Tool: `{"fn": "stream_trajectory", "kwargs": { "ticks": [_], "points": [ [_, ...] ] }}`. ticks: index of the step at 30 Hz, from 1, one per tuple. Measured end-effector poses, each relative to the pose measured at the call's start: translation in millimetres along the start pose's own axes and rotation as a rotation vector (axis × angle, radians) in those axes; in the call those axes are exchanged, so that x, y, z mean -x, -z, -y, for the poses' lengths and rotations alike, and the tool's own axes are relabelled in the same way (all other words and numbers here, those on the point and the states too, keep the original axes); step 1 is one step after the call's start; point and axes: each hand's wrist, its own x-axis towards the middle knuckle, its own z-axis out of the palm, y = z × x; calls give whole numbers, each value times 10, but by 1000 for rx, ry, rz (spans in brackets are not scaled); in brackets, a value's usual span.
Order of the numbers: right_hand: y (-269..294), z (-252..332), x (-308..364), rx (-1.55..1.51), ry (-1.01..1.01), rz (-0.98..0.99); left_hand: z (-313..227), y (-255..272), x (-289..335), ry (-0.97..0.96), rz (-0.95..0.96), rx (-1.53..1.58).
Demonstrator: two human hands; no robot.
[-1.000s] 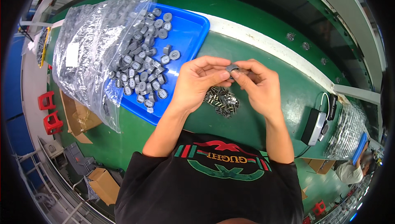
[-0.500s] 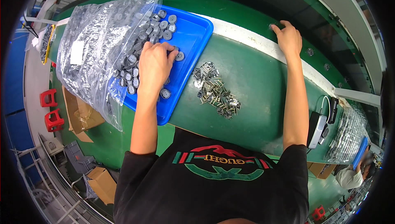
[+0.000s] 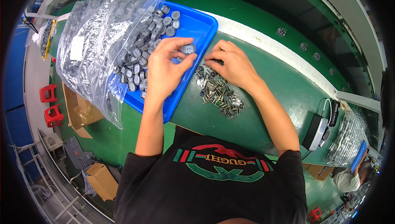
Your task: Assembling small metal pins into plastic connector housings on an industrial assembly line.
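Over the right side of the blue tray (image 3: pixel 211 23), my left hand (image 3: pixel 164 68) pinches a grey round plastic part (image 3: pixel 188 49) between thumb and fingers, its holed face showing. Many like it lie heaped in the tray, spilling from a clear plastic bag (image 3: pixel 92 31). My right hand (image 3: pixel 236 65) is just beyond the pile of small metal-pinned parts (image 3: pixel 220 94) on the green table. Its thumb and fingers are closed together near the far end of that pile. Whatever is between them is hidden.
Beyond the white strip (image 3: pixel 263 41), several small parts (image 3: pixel 303 46) sit spaced out on a dark green surface. A white-and-black device (image 3: pixel 316 131) with a cable stands at right, beside clear plastic packaging (image 3: pixel 349 135). Red stools (image 3: pixel 54 116) and cardboard boxes (image 3: pixel 103 181) are on the floor.
My right hand has come back from the far green surface to the pinned parts. My left hand has lifted a grey round part from the tray. The small parts beyond the strip have shifted leftward.
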Motion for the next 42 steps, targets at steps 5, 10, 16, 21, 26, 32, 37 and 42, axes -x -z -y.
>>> {"fn": "stream_trajectory", "kwargs": {
  "ticks": [5, 10, 16, 21, 26, 32, 37, 42],
  "points": [
    [200, 92, 65, -184, -206, -48, -42, -78, 168, 159, 101, 223],
    [97, 23, -18, -75, -108, -5, -23, -152, 125, 150, 52, 434],
    [131, 165, -79, -51, -245, 139, -42, -89, 143, 135, 12, 347],
    [273, 274, 259, -552, -324, -228, -81, -109, 201, 212, 122, 323],
    [503, 465, 524, -844, -332, -276, -309, -214, 211, 136, 285, 184],
    [654, 445, 790, -497, -168, -457, -429, -397, 261, 83, 431, 231],
    [680, 599, 829, -301, -161, -427, -588, -468, 304, 87, 533, 169],
    [647, 632, 832, -200, -87, -500, -653, -519, 310, 85, 540, 206]
  ]
}}
